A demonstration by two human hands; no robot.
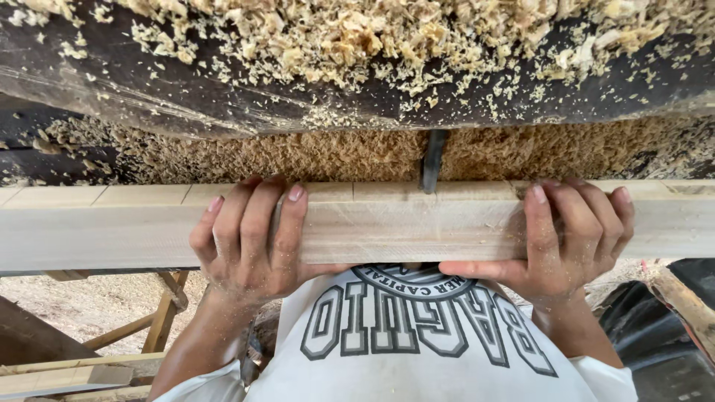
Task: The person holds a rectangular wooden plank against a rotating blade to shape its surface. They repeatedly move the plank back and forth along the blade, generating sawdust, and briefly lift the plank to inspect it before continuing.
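From the head camera I see a long pale wooden beam (417, 223) running straight across the frame, squared and smooth-faced, with faint pencil lines crossing its top edge and sawdust clinging to it. It lies level in front of my chest, held against the edge of a dark, worn work surface (149, 82).

That surface is heaped with wood shavings (357, 37), and more sawdust is packed in the gap just behind the beam. A thin dark metal blade (433, 160) stands upright there, meeting the beam's far edge between my hands. Below left are wooden trestle legs (160, 320); my white printed shirt (417, 342) fills the bottom.

My left hand (249, 242) is closed over the beam, fingers curled over the top. My right hand (570, 238) grips it likewise, thumb underneath.
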